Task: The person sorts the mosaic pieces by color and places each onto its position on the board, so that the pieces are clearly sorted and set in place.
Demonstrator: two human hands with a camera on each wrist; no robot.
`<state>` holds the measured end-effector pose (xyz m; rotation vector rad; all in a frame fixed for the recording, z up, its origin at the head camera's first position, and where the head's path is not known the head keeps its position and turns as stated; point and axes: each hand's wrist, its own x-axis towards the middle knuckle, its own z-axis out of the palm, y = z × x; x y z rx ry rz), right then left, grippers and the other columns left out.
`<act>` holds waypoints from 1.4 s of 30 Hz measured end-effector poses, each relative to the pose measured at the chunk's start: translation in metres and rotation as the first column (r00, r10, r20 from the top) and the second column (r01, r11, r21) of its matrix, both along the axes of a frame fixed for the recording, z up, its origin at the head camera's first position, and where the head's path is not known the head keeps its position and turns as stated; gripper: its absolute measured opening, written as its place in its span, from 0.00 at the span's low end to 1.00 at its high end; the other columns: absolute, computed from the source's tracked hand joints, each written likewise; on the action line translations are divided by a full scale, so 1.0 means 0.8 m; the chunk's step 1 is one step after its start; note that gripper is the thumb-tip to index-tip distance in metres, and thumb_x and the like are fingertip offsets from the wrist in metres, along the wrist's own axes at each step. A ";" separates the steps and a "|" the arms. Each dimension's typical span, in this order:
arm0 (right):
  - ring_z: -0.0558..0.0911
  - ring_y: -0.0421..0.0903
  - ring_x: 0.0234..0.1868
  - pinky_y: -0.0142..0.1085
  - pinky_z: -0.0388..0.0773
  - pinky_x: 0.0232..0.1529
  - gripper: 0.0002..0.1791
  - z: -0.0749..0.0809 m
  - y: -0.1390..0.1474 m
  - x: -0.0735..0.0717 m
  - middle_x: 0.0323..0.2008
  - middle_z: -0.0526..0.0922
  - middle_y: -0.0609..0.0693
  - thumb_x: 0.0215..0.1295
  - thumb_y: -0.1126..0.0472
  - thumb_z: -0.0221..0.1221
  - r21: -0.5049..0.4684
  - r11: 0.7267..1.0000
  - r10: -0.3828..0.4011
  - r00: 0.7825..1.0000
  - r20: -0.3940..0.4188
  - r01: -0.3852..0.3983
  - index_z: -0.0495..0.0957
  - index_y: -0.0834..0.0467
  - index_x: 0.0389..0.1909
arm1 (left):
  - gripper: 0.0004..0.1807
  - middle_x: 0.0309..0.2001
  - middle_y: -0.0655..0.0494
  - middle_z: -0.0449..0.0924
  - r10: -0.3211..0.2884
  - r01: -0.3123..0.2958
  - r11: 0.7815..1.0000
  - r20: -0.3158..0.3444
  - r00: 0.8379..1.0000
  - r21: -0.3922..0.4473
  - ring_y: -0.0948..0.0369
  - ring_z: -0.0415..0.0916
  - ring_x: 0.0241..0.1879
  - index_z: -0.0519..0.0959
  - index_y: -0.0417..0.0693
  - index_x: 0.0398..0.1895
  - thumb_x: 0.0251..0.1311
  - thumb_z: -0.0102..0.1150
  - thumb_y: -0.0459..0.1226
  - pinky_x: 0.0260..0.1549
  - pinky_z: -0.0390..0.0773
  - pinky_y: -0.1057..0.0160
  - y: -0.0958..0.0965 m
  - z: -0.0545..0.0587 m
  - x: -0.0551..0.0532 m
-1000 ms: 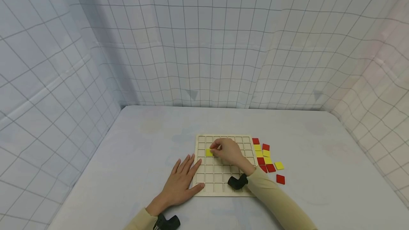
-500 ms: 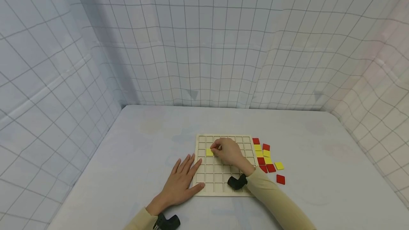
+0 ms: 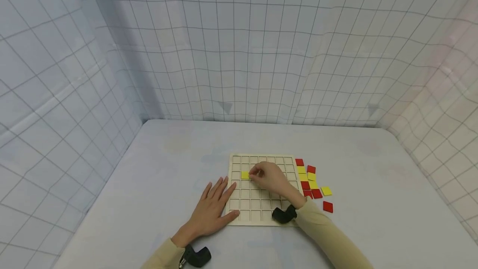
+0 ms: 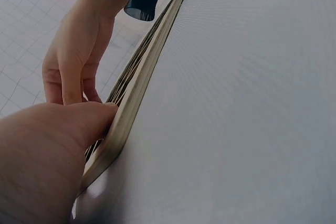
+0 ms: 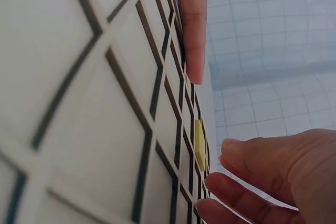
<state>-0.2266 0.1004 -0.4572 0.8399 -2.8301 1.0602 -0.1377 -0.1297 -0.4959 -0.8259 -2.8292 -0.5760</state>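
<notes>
A cream board with a grid of square cells (image 3: 255, 216) lies on the table. One yellow square tile (image 3: 245, 175) sits on it in the upper left; in the right wrist view this tile (image 5: 199, 142) stands slightly proud of the grid. My right hand (image 3: 271, 178) hovers just right of the tile. From the right wrist, its thumb (image 5: 252, 156) and fingers appear loosely bent, a small gap apart from the tile, holding nothing. My left hand (image 3: 210, 214) lies spread at the board's left edge, its thumb (image 4: 97, 116) resting on the rim.
Right of the board lie several loose tiles, among them a red tile (image 3: 328, 206) and a yellow tile (image 3: 326, 191) set a little apart. White grid-patterned curtains (image 3: 261, 53) enclose the table's back and sides. Each wrist wears a black camera (image 3: 284, 215).
My right hand has drawn slightly to the right, off the yellow tile, which stays in its cell. The left hand keeps its place. The head view has tilted slightly.
</notes>
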 end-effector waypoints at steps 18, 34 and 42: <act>0.76 0.37 0.30 0.32 0.74 0.29 0.03 0.010 0.096 0.034 0.33 0.81 0.38 0.59 0.59 0.66 -0.047 0.995 -0.090 0.994 -0.057 0.087 0.84 0.52 0.33 | 0.41 0.73 0.42 0.46 -0.007 0.007 1.000 -0.017 1.000 -0.009 0.48 0.41 0.72 0.53 0.45 0.74 0.65 0.48 0.57 0.66 0.39 0.44 -0.004 0.005 -0.006; 0.77 0.46 0.37 0.43 0.76 0.38 0.07 0.011 0.170 0.048 0.35 0.82 0.45 0.59 0.60 0.66 0.012 0.964 -0.265 0.961 -0.083 0.267 0.83 0.57 0.37 | 0.41 0.74 0.44 0.44 -0.005 0.005 1.000 0.013 1.000 0.002 0.49 0.40 0.72 0.52 0.48 0.75 0.66 0.46 0.58 0.66 0.39 0.44 -0.001 0.002 -0.002; 0.77 0.50 0.40 0.40 0.76 0.34 0.12 0.008 0.194 0.054 0.38 0.81 0.49 0.60 0.57 0.65 0.081 0.932 -0.354 0.935 -0.007 0.353 0.81 0.60 0.42 | 0.41 0.74 0.44 0.45 0.003 -0.003 1.000 0.023 1.000 0.012 0.50 0.40 0.72 0.53 0.48 0.75 0.65 0.46 0.59 0.66 0.39 0.45 -0.002 -0.001 0.001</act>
